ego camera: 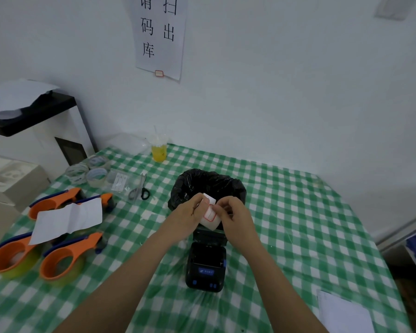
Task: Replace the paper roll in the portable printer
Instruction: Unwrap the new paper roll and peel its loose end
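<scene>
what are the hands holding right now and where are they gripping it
Both hands hold a white label roll above the open printer. The left hand grips its left side; the right hand pinches the loose label end at its top.

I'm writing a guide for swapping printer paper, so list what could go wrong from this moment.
1. Both hands, left and right, work the label roll above the black bin; a slip could drop it in.
2. The printer lies open right below; peeled scraps could fall into its bay.
3. The yellow drink stands on the same table; a spill might reach the paper.
</scene>
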